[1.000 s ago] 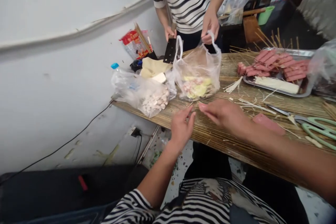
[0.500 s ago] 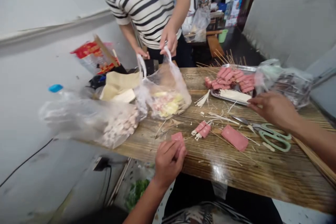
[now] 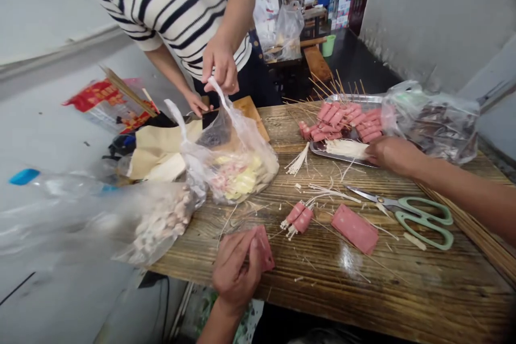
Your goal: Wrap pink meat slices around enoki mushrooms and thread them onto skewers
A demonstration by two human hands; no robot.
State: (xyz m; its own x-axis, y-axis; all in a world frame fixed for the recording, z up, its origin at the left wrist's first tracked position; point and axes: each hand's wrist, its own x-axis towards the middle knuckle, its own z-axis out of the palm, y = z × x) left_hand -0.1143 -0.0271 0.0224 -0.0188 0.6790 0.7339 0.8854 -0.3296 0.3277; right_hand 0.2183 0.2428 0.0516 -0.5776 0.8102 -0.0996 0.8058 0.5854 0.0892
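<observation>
Right hand [image 3: 392, 155] has moved to one tray [image 3: 373, 99], grip unclear; left hand [image 3: 237, 267] pinches one pink slice [image 3: 265, 250].

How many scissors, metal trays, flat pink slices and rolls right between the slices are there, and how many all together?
Scissors: 1
Metal tray: 1
Pink slices: 2, one partly hidden by the left hand
Rolls: 2
Total: 6

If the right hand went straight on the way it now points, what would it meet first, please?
Most likely the bundle of thin white mushrooms on the metal tray: the right hand looks right beside its end, though whether they touch is hard to tell.
</observation>
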